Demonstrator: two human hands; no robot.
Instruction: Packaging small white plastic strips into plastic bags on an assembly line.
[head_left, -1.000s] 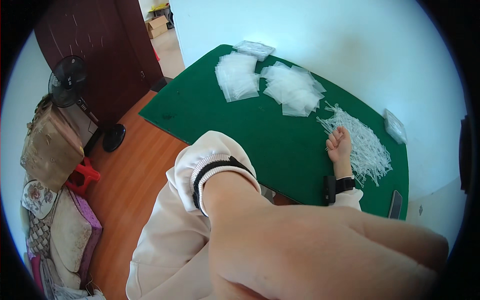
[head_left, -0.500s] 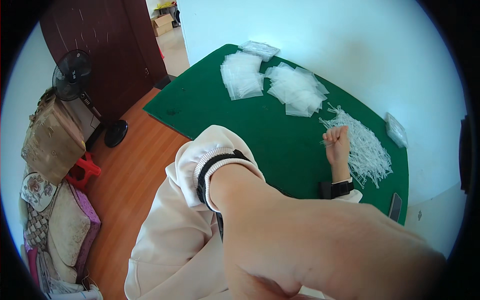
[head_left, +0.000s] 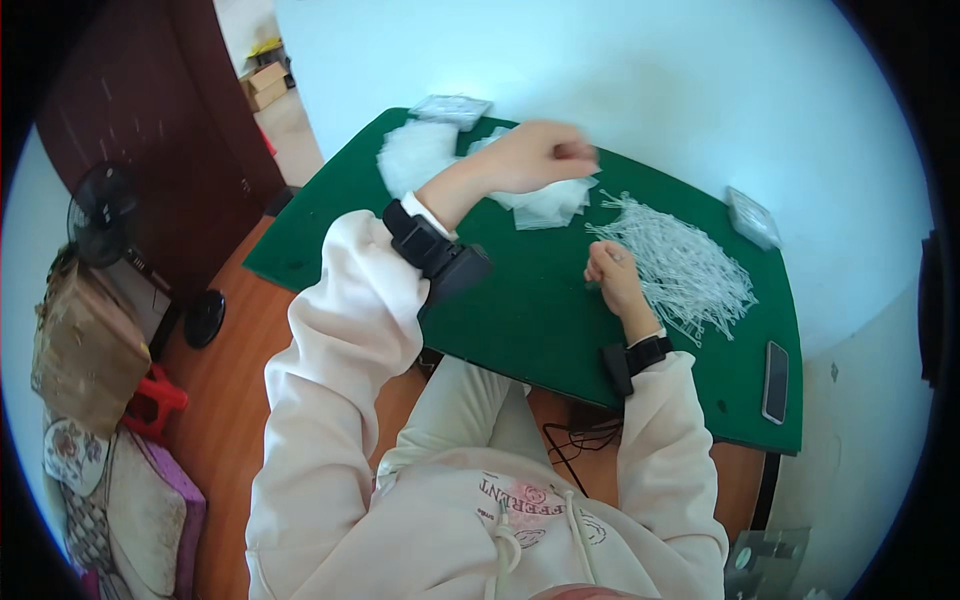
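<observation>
A loose heap of thin white plastic strips (head_left: 680,265) lies on the green desk (head_left: 520,320), toward its right side. The right hand (head_left: 610,275) rests just beside the heap's near-left edge, fingers curled narrow; what they pinch is too small to tell. The left hand (head_left: 535,155) hovers blurred above a pile of clear plastic bags (head_left: 420,155), its fingers closed in a loose fist. A dark phone (head_left: 775,380) lies near the desk's right edge.

Green-topped table (head_left: 520,330) against a pale wall. On it: heap of thin white plastic ties (head_left: 680,265), stacks of clear small bags (head_left: 420,155), dark phone (head_left: 775,381) near the right edge.
</observation>
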